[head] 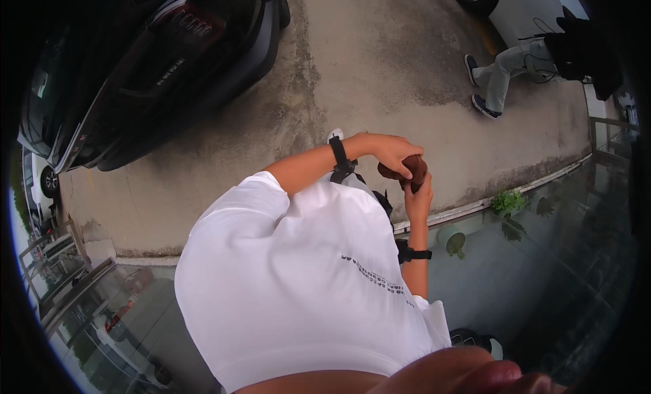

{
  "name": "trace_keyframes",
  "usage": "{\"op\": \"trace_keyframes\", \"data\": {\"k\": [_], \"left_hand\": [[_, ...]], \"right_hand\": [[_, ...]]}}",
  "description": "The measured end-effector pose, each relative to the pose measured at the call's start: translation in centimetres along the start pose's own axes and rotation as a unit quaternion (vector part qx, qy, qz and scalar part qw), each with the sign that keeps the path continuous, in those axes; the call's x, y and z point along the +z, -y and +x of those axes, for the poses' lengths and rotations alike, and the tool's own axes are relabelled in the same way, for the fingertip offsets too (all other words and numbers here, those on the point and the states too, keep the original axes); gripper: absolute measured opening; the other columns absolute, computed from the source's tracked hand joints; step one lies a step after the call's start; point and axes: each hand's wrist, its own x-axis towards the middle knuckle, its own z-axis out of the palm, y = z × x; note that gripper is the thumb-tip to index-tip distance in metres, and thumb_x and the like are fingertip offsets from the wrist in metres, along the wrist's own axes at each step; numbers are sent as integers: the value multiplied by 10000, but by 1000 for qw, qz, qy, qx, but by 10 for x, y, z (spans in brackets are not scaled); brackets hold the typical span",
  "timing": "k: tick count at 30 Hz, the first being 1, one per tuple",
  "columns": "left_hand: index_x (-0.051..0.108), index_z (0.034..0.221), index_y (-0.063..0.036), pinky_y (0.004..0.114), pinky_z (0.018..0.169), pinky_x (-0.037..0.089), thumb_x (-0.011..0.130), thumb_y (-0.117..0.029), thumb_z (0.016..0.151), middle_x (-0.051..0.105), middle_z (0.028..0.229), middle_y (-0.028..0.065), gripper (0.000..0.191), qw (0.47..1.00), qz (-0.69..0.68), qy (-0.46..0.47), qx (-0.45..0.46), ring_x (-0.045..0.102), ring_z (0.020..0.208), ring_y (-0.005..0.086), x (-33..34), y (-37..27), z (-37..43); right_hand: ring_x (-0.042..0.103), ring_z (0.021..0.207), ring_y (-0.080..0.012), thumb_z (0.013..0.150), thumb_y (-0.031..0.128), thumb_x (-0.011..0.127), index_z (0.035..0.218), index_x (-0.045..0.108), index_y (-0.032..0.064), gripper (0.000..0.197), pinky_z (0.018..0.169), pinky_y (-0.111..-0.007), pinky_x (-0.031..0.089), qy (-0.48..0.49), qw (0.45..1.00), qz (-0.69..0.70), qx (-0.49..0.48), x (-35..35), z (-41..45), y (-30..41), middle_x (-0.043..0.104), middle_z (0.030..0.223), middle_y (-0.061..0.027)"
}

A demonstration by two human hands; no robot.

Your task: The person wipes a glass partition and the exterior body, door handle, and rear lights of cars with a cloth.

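Note:
My left hand (pixel 395 152) reaches in from the left and grips the top of a small reddish-brown, soft-looking item (pixel 417 166), with the thumb across its near side. Below it, my right hand (pixel 420 193) holds the lower end of the same item, its fingers pointing up. The item looks folded or crumpled; its exact kind cannot be told. Both hands are close together in front of my white T-shirt (pixel 300 272). A black strap (pixel 339 152) is round my left wrist, and another black strap (pixel 419 254) is on my right forearm.
A dark car (pixel 152 89) stands on the concrete ground (pixel 366 84) at the upper left. At the upper right, a person (pixel 513 68) in light jeans is near a white car (pixel 524 10). A glossy glass-like surface (pixel 549 262) lies along the right, by potted plants (pixel 508 200).

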Motion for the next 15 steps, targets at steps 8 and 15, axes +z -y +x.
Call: {"op": "trace_keyframes", "data": {"k": [8, 15], "left_hand": [[560, 1122, -51, 414, 867, 466, 661, -239, 883, 615, 1084, 197, 321, 936, 38, -343, -67, 581, 1040, 352, -112, 116, -72], [520, 1165, -41, 459, 964, 416, 653, -271, 876, 553, 1159, 217, 393, 791, 13, -546, -274, 496, 1154, 397, -157, 146, -104]], "right_hand": [[694, 765, -326, 838, 220, 732, 1042, 562, -1, 345, 671, -396, 520, 229, 972, -27, -43, 64, 187, 73, 686, 850, -198], [612, 665, -121, 869, 196, 727, 1086, 581, -24, 341, 591, -302, 505, 460, 885, 54, -52, 178, 309, 75, 668, 815, -65]]}}
